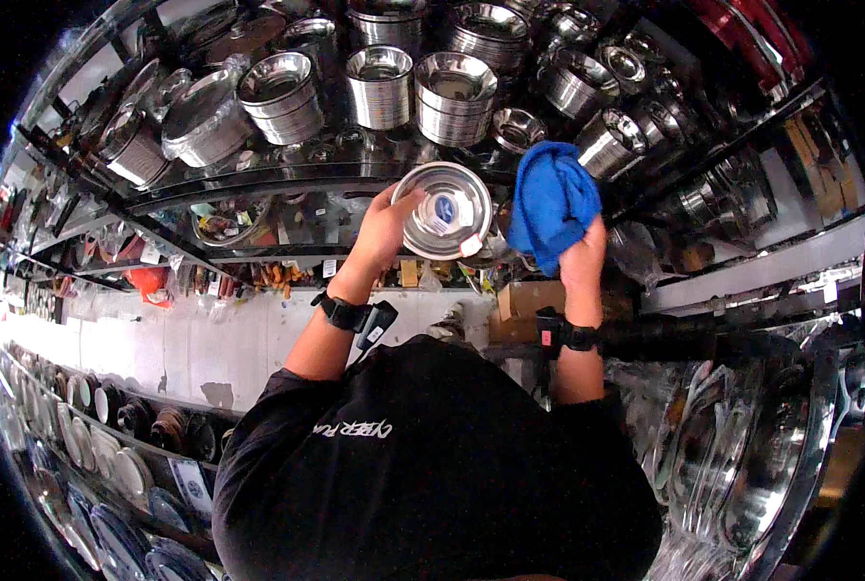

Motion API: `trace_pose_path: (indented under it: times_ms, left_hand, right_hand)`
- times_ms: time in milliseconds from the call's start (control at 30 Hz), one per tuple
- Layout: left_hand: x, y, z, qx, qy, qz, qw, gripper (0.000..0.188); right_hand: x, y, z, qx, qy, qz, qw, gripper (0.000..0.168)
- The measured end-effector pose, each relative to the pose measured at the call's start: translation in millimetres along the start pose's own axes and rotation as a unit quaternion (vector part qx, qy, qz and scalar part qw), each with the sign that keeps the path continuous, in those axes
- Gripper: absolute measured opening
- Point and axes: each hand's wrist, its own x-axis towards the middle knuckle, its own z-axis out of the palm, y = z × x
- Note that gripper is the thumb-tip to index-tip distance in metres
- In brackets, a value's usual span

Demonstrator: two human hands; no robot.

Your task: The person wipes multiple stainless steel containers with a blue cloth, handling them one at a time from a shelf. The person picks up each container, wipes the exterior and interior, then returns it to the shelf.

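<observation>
My left hand (387, 225) grips the left rim of a shiny stainless steel bowl (468, 210), with the thumb inside it. A blue and white sticker lies on the bowl's bottom, and a small white tag sits at its lower rim. To the right, my right hand (585, 250) holds a bunched blue cloth (554, 200), apart from the bowl. Part of the right hand's fingers is hidden behind the cloth. Just beyond both hands, stacks of steel bowls (455, 120) stand on a dark shelf (280, 178).
A small steel bowl (518, 129) sits near the shelf's front edge. Plastic-wrapped steelware (207, 120) stands at the left. Lower down are a cardboard box (527, 309) and wooden-handled items (280, 276). Plates (131, 468) line a rack behind on the left; wrapped trays (752, 465) stand at the right.
</observation>
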Motion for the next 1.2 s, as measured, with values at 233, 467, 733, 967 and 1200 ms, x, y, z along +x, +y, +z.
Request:
trace_pose_path:
  times_ms: [233,467,733,967,1200]
  left_hand:
    - [-7.2,-19.2,20.7,0.135,-0.044,0.07,0.987,0.027]
    - [-2.9,-27.2,23.8,0.234,-0.023,0.179,0.956,0.034]
    - [13.0,-25.0,20.0,0.337,0.071,0.359,0.867,0.027]
    - [19.5,-20.9,-0.6,-0.088,0.036,0.08,0.992,0.027]
    - [17.5,-22.5,-3.9,-0.01,0.054,0.088,0.995,0.033]
  right_hand:
    - [-13.9,35.1,30.8,0.008,-0.115,0.056,0.992,0.043]
    - [-17.0,43.7,43.1,0.031,-0.22,0.051,0.974,0.049]
    - [-34.7,34.7,56.1,-0.01,-0.181,0.06,0.982,0.04]
    - [-37.7,49.7,23.1,0.166,-0.158,0.154,0.961,0.045]
    - [-27.6,24.0,-13.2,0.254,0.003,0.152,0.955,0.04]
